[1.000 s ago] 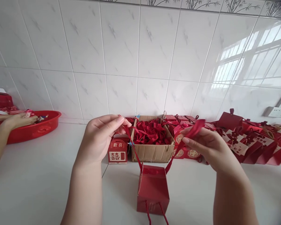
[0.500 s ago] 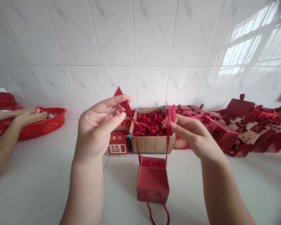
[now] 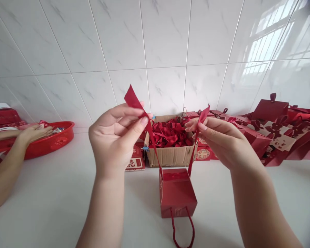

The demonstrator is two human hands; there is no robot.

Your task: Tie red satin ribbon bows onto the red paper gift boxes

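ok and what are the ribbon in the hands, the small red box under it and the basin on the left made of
Ribbon: probably thin fabric with a soft sheen, perhaps satin; it twists limply. Small red box: likely card, fairly matte, from its flat panels and crisp folds. Basin: seemingly moulded plastic, smooth and slightly shiny, with a rounded rim.

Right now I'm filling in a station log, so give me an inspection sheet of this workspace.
Surface: white counter, goods lined along its back.
Job's things: red box, rope handle at its near side, ribbon strands rising from two sides.
Clutter: carton of loose ribbons; red bags right; red tub left.
Hands: left hand and right hand each pinch one strand.
Cables: nothing seen.
Surroundings: tiled wall; co-worker's hand at the tub.
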